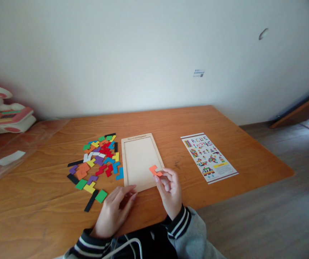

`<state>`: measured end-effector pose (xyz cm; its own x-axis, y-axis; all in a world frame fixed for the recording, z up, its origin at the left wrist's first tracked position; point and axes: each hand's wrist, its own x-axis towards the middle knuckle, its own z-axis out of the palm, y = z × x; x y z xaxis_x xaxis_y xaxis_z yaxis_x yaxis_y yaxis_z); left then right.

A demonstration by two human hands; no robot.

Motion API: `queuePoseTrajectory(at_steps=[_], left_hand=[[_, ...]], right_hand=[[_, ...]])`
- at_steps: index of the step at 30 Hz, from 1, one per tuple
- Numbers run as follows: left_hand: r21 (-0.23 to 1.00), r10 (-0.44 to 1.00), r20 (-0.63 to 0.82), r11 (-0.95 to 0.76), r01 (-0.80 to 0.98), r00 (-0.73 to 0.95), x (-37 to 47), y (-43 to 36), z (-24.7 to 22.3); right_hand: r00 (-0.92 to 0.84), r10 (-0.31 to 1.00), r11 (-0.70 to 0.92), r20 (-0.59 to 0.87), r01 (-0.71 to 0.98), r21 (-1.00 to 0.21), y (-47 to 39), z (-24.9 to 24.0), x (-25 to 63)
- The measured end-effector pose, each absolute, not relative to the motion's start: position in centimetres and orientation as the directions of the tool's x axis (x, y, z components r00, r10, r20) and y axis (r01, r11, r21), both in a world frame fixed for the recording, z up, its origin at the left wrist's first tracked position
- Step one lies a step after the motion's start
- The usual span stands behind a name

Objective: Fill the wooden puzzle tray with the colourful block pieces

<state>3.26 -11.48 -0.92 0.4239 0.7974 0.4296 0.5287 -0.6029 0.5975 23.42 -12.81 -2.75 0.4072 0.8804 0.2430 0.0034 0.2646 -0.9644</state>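
Observation:
My right hand (170, 190) pinches an orange U-shaped puzzle piece (152, 169) between thumb and fingers, above the lower right part of a wooden puzzle tray (123, 158). The tray lies flat with its pale inside bare. At the tray's near edge is my left hand (114, 208), closed, with its fingertips on the rim and the thumb just below. Left of the tray, colored puzzle pieces are scattered in a loose pile, among them a green square (101, 196), a black bar (91, 200) and a blue piece (119, 173).
A printed pattern sheet (208, 158) lies on the wooden table (197, 122), right of the tray. Clear plastic packaging (36, 140) and a pink-and-white toy (6, 117) occupy the far left. A white wall stands behind; the table's right edge drops to the floor. A white cable (127, 244) crosses my lap.

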Motion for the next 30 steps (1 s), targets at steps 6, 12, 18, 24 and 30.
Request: queuePoseTrajectory(at_steps=[6, 12, 18, 24, 30], left_hand=[[0.588, 0.793, 0.435, -0.609, 0.533, 0.426, 3.3, -11.4, -1.0], [0.585, 0.792, 0.424, -0.61, 0.534, 0.439, 3.3, -11.4, -1.2], [0.585, 0.791, 0.414, -0.611, 0.534, 0.451, 3.3, -11.4, -1.2], [0.586, 0.79, 0.412, -0.611, 0.532, 0.454, 3.3, -11.4, -1.4], [0.565, 0.782, 0.426, -0.623, 0.541, 0.456, 3.5, -11.4, -1.0]], right_hand=[[0.476, 0.841, 0.262, 0.259, 0.063, -0.963, -12.5, -3.3, 25.8], [0.45, 0.848, 0.209, 0.278, 0.197, -0.958, -12.7, -3.2, 26.9], [0.475, 0.862, 0.168, 0.178, 0.065, -0.984, -12.1, -2.9, 27.0], [0.263, 0.927, 0.189, 0.268, 0.292, -0.938, -9.3, -1.6, 28.5], [0.049, 0.955, 0.224, 0.292, 0.527, -0.82, -6.4, -1.6, 29.1]])
